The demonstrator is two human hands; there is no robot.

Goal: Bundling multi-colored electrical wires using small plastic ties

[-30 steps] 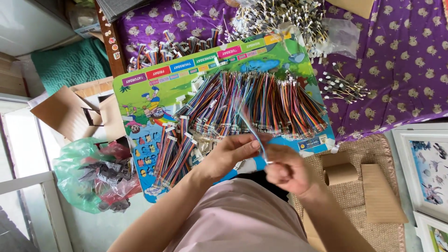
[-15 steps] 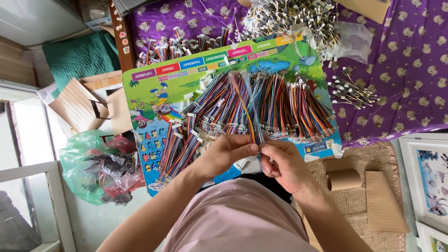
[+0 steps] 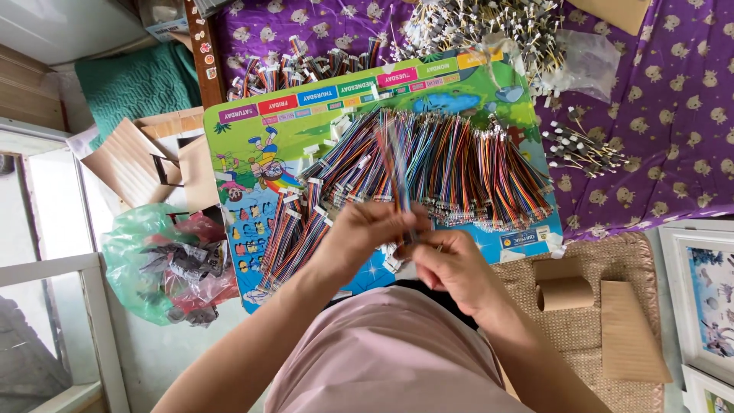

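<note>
- The left hand (image 3: 365,233) and the right hand (image 3: 453,264) meet just below the middle of the view, fingertips touching, both pinched on one wire harness (image 3: 399,180) of many-coloured strands.
- That harness runs up from the fingers toward 12 o'clock, slightly blurred, passing in front of the pile behind it.
- The pile of wire harnesses (image 3: 459,164) lies fanned across a colourful picture board (image 3: 256,153), at 12 to 1 o'clock from the hands; white plugs show at the strand ends.
- A smaller bunch of harnesses (image 3: 287,237) lies on the board at 9 o'clock from the left hand, just beside its wrist.
- At 8 o'clock, on the floor, sits a green plastic bag (image 3: 138,260) with dark and red scraps in it.
- At 3 to 4 o'clock of the right hand lie a cardboard roll (image 3: 564,293) and a flat cardboard piece (image 3: 631,333) on a woven mat (image 3: 581,336).
- A purple patterned cloth (image 3: 673,115) covers the far side, with a heap of white-tipped wires (image 3: 489,27) at 12 o'clock and a small cluster (image 3: 581,149) at 2 o'clock.
</note>
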